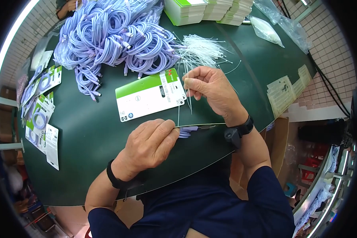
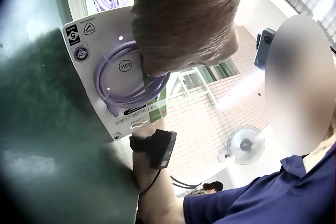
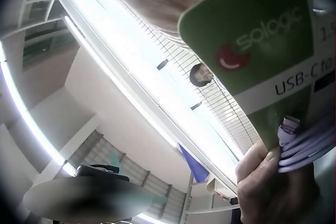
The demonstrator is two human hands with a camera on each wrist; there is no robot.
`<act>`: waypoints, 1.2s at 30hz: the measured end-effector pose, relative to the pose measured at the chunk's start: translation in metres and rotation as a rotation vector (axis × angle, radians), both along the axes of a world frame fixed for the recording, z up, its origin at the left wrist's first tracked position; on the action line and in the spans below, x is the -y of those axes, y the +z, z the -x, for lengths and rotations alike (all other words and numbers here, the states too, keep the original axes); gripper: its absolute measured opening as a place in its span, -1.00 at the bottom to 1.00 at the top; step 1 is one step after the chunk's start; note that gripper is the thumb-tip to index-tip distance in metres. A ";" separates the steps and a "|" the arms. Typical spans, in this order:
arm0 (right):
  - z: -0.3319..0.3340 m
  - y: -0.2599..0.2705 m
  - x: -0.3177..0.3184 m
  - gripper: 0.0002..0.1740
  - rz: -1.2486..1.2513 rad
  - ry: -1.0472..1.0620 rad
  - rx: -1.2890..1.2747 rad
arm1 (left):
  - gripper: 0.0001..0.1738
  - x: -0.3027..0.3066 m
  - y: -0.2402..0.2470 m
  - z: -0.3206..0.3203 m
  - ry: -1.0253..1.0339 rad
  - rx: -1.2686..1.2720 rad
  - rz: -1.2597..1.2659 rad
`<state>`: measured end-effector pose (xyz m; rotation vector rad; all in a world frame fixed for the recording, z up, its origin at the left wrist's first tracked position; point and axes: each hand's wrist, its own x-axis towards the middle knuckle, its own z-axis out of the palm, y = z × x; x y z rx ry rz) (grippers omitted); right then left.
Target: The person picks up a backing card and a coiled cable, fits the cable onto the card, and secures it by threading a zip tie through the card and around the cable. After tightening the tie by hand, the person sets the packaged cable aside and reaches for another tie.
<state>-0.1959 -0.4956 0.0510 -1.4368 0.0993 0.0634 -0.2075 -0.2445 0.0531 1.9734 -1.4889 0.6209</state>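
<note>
My left hand (image 1: pixel 152 142) grips a blister-style retail card (image 1: pixel 216 125), seen nearly edge-on in the head view. A coiled purple USB cable (image 2: pixel 100 79) lies against its printed face in the left wrist view. In the right wrist view, the green corner of this card (image 3: pixel 247 35) shows, with a metal cable plug (image 3: pixel 290 124) beside left-hand fingers. My right hand (image 1: pixel 212 89) pinches a thin white cable tie (image 1: pixel 189 104) between thumb and fingertips, above the card's edge. Another white strand (image 1: pixel 178 115) rises from the held card. A flat green-and-white card (image 1: pixel 146 99) lies just beyond both hands.
A big heap of coiled purple cables (image 1: pixel 107 35) covers the far left, beside loose white cable ties (image 1: pixel 204 49). Stacks of cards (image 1: pixel 186 14) stand at the back. Several cards with cables (image 1: pixel 39 119) lie at left. Taped paper sheets (image 1: pixel 283 93) lie at right.
</note>
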 end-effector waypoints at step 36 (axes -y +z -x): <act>0.006 -0.016 -0.014 -0.83 0.013 0.218 -0.121 | -0.75 0.006 -0.008 -0.004 -0.007 -0.049 0.051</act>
